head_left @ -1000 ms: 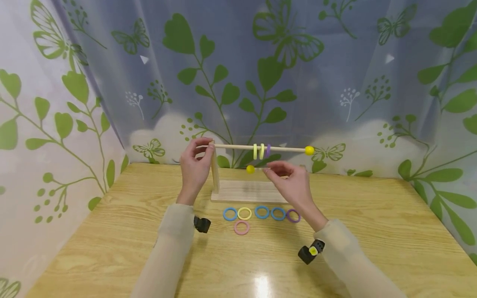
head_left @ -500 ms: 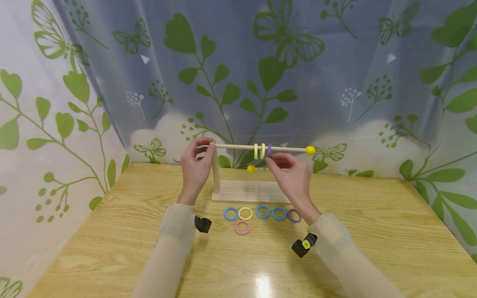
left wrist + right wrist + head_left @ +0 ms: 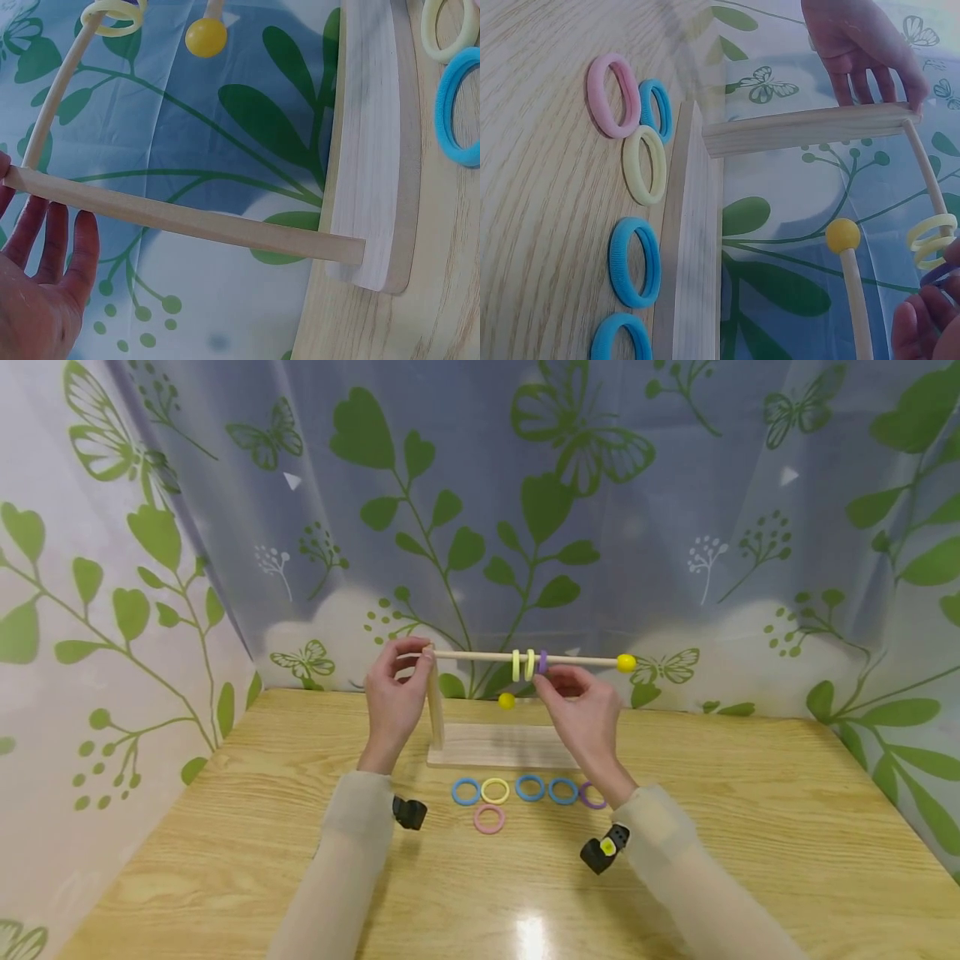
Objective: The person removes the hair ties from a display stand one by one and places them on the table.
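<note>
My left hand [image 3: 396,693] holds the top of the wooden stand's upright post [image 3: 187,216], thumb on the near side. From there a thin wooden rod [image 3: 472,656] runs right to a yellow end ball [image 3: 626,663]. Two pale yellow hair ties [image 3: 522,665] and a purple hair tie [image 3: 543,662] hang on this rod near its middle. My right hand [image 3: 585,714] pinches the purple one at its lower edge between thumb and fingers. A lower rod [image 3: 857,307], tipped with a yellow ball [image 3: 843,235], points left; in the head view my right hand hides it.
The stand's flat base [image 3: 495,746] lies on the wooden table [image 3: 262,852]. In front of it lie several hair ties, among them blue [image 3: 530,788], yellow [image 3: 495,791], pink [image 3: 489,819] and purple [image 3: 592,795]. A patterned curtain [image 3: 480,527] hangs close behind.
My right hand has moved from near the lower rod up to the purple hair tie on the upper rod and taken hold of it. The left hand stays at the post.
</note>
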`<state>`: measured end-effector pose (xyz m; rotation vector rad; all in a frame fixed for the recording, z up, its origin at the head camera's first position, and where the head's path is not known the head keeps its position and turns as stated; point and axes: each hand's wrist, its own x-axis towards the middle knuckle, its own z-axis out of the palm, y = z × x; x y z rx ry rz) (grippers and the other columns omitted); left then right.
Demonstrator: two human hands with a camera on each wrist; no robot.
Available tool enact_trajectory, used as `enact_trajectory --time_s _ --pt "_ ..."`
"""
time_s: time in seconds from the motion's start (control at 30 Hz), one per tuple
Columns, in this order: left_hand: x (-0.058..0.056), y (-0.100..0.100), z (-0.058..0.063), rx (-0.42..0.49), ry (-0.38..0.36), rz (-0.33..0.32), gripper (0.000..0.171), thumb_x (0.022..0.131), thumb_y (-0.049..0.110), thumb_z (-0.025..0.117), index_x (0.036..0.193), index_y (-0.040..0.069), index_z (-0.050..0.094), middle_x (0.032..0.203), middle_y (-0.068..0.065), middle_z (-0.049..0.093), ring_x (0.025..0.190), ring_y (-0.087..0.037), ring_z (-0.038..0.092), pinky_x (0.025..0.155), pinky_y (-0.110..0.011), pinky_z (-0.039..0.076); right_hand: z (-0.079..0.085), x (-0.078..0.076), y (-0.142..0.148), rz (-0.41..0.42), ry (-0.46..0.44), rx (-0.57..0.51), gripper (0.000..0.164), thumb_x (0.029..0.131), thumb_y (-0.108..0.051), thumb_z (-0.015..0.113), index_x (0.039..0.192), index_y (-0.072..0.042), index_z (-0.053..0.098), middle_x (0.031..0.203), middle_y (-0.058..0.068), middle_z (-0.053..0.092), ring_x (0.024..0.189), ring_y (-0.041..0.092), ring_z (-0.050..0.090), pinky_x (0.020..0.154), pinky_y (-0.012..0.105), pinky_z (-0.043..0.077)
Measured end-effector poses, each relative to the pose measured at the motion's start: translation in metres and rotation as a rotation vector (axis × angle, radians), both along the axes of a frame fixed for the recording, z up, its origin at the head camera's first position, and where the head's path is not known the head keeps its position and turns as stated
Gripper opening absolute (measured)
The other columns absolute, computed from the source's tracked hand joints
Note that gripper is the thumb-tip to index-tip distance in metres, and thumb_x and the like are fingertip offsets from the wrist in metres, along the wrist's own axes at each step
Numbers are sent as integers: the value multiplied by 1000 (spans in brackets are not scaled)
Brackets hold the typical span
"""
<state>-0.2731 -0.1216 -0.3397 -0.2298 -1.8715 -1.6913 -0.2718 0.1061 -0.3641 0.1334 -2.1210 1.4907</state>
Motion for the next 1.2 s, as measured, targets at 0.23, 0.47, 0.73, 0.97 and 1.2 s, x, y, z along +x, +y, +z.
enact_trajectory --time_s 0.23,0.47,0.73,0.97,1.2 --pt "0 -1 0 4 1 -4 18 99 5 64 113 -5 68 111 -25 67 99 -42 65 67 -10 50 0 -1 1 -16 18 -20 18 88 -22 81 97 -7 79 91 11 79 72 8 66 63 13 50" --pt "0 -1 -1 1 -5 -3 18 99 5 64 113 -5 68 111 -25 67 100 -42 65 67 -10 50 0 0 3 -19 40 -33 15 89 -19 79 98 -7 79 91 11 79 71 2 65 63 12 51" --pt "-1 -1 -1 -14 -11 6 18 99 6 64 114 -4 68 112 -24 67 101 -41 66 68 -10 50 1 0 3 -21 27 -54 14 89 -18 79 98 -7 79 90 12 79 70 1 66 61 12 52" --pt "-1 0 -1 -6 -20 9 17 98 6 64 113 -4 68 112 -24 67 100 -39 66 68 -10 50 0 0 7 -53 23 -55 13 89 -18 78 97 -7 80 91 12 79 69 -2 65 61 11 51" --pt "-1 -1 -1 -1 -11 3 17 98 5 64 112 -4 68 111 -24 67 99 -39 66 67 -10 50 -1 1 10 -73 32 -62 13 89 -18 78 96 -8 80 89 12 79 68 -5 65 60 11 51"
